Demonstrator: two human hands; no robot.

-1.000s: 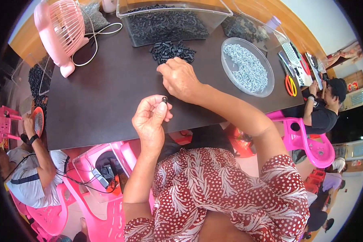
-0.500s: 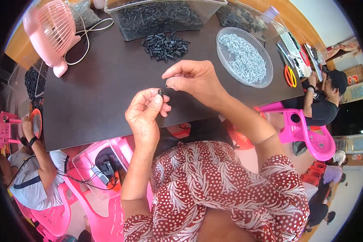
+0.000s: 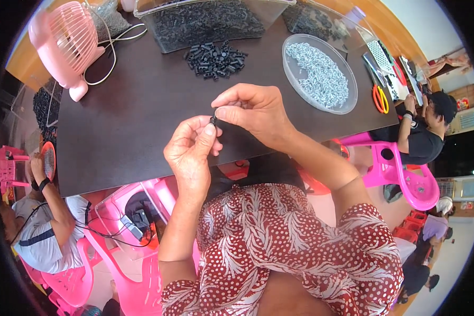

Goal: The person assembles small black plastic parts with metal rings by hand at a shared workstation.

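Over the dark table (image 3: 126,131), my left hand (image 3: 190,152) pinches a small black cylindrical plastic part (image 3: 213,120) between thumb and forefinger. My right hand (image 3: 258,110) is closed in a pinch at the top end of that part, its fingertips touching or almost touching it. Whatever small dark piece the right fingers hold is mostly hidden by them. Beyond my hands lies a loose pile of similar black parts (image 3: 216,60). To the right, a round clear tray (image 3: 352,100) holds many small silvery pieces.
A clear bin (image 3: 166,42) of black parts stands at the back. At the far left is a pink fan (image 3: 63,47) with a white cord. Orange-handled scissors (image 3: 379,100) lie by the right edge. Co-workers sit at left (image 3: 52,226) and right (image 3: 424,131).
My right hand has come down slightly and its fingertips have met the black part in my left hand; a gap showed between them before. The left hand has barely moved.
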